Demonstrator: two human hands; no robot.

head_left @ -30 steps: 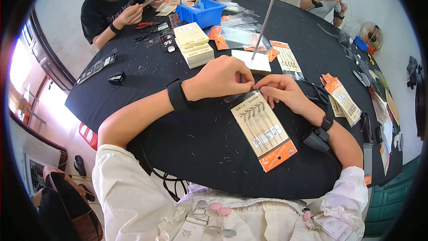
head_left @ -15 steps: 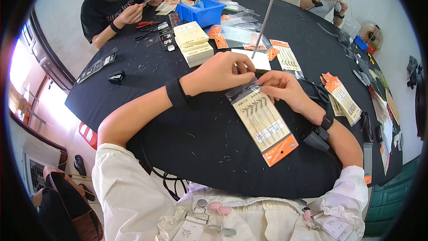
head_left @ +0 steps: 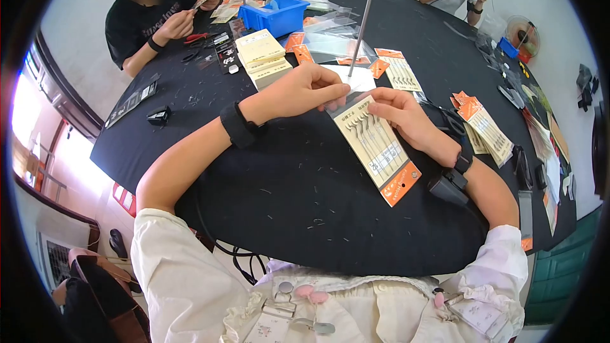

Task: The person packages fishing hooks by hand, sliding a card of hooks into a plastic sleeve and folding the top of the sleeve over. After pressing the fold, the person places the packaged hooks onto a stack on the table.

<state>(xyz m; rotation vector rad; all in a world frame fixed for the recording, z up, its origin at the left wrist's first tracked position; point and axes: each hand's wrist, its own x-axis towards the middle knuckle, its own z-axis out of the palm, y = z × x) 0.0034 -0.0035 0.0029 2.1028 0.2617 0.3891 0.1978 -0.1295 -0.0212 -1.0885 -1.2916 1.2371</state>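
Note:
A packet of fishing hooks (head_left: 375, 151) hangs tilted over the black table, its orange printed end toward me. Several hooks on lines lie on a cream card inside the clear sleeve. My right hand (head_left: 406, 119) grips the packet's upper right side, with the thumb on its front. My left hand (head_left: 308, 93) is closed in a pinch at the clear top flap of the same packet; its fingertips are partly hidden. Both wrists wear black bands.
Stacked cream cards (head_left: 264, 57) and a blue bin (head_left: 274, 16) stand ahead, beside clear sleeves. A thin metal rod (head_left: 363, 25) rises beyond my hands. More hook packets (head_left: 486, 124) and black scissors (head_left: 450, 121) lie at right; a small black stapler (head_left: 159, 115) at left. Co-workers sit across.
The packet has tipped and its orange end has risen slightly away from me. My left hand has shifted a little left at the flap. The whole view has shifted slightly.

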